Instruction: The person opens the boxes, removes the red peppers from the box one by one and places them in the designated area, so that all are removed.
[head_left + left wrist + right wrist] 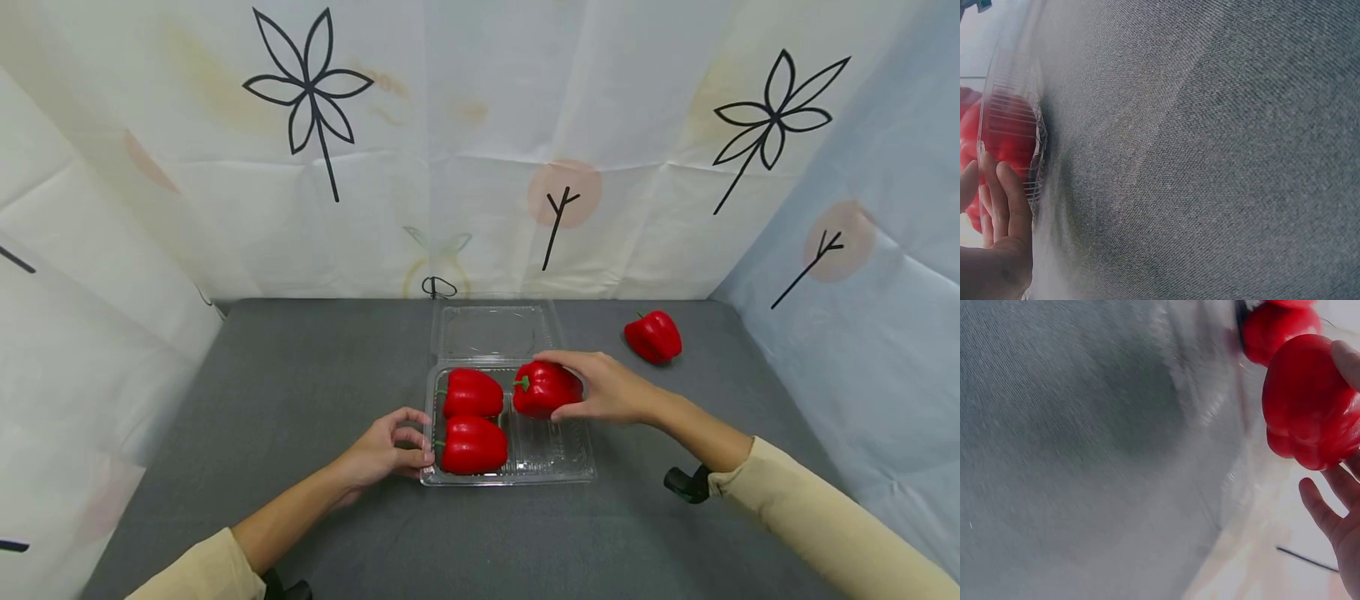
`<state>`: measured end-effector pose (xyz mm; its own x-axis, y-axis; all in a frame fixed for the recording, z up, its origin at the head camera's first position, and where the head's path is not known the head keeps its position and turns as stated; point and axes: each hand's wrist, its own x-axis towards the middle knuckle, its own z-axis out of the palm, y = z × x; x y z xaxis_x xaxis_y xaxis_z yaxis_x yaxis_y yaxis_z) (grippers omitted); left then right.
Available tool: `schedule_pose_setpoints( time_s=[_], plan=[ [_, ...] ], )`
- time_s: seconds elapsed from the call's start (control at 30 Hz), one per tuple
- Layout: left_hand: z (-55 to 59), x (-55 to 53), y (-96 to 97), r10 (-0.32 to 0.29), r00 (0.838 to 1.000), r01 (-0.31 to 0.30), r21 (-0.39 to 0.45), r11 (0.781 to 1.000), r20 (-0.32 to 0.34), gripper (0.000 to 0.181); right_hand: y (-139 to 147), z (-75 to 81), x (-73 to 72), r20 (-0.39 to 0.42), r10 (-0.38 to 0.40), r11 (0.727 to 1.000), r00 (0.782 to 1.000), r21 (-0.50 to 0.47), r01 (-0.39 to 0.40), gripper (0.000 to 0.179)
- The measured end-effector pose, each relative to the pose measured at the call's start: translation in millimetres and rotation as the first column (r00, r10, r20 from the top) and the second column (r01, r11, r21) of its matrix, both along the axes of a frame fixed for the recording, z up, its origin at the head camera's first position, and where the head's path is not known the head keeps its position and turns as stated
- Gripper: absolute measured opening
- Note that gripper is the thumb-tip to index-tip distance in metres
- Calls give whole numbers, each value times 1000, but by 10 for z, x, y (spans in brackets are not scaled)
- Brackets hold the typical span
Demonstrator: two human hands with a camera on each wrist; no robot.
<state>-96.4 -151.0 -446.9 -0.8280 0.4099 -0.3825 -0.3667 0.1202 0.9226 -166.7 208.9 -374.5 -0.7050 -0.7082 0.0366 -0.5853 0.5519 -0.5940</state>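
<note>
We observe the right hand [603,390] gripping the held pepper [546,392], with the thumb on the near side and fingers on the far side. The grip is as wide as the pepper's body; the green stem faces left. We locate the held pepper at the far part of the right half of the clear container [551,450]; we cannot tell whether its underside touches the base. The left hand [390,446] touches the container's left edge, its fingers extended nearly straight along the outer wall.

Inside the left half, we note the rear pepper [472,393] directly behind the front pepper [474,445], both lying with stems leftward. The lid [495,329] is hinged open behind the container. Farther right, we find the loose pepper [656,340] on the grey table [315,367], well apart from the container. Patterned cloth [465,125] forms the backdrop.
</note>
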Motion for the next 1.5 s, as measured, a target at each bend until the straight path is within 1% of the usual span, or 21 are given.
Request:
schedule_pose_setpoints(
  time_s=[0.13,0.2,0.27,0.37,0.43,0.63,0.77,0.83,1.0,1.07,1.2,1.27,1.33,1.5],
  plan=[
    [0,-2,6,1,1000,-1,0,1000,2,55,135,104,-27,-70,-51,998,996,-26,49,77],
    [1,-1,8,-1,1000,1,1,1000,2,55,216,137,-42,-115,-83,996,990,-23,81,78],
    [3,-1,8,-4,1000,4,3,1000,1,55,295,166,-46,-144,-116,993,983,-23,114,78],
    [6,-1,8,-4,1000,4,5,1000,0,55,407,189,-50,-162,-164,987,973,-24,162,78],
    [7,-3,9,-3,1000,3,4,1000,0,55,483,184,-52,-159,-194,981,968,-30,192,77],
    [3,-8,15,7,1000,-7,4,1000,8,55,697,96,-73,-144,-307,952,941,-45,304,73],
    [2,-9,15,6,1000,-6,4,1000,9,54,796,-5,-85,-121,-395,919,911,-63,390,72],
    [1,-9,14,5,1000,-5,5,1000,7,54,825,-73,-89,-127,-441,897,888,-66,436,71],
    [2,-10,12,2,1000,-2,7,1000,7,54,850,-263,-107,-161,-547,836,821,-71,543,70],
    [3,-12,12,1,1000,-1,6,1000,8,54,849,-340,-126,-166,-576,817,800,-77,572,70],
    [4,-15,12,-2,1000,2,5,1000,5,55,830,-475,-184,-176,-619,785,766,-87,614,70],
    [4,-15,11,-3,1000,3,7,1000,3,55,814,-524,-213,-182,-636,770,750,-97,630,69],
    [3,-14,10,-3,1000,3,6,1000,2,55,795,-563,-236,-181,-649,760,739,-99,643,69],
    [3,-12,16,3,1000,-3,-4,1000,8,55,733,-642,-273,-166,-673,739,721,-100,666,71]
  ],
)
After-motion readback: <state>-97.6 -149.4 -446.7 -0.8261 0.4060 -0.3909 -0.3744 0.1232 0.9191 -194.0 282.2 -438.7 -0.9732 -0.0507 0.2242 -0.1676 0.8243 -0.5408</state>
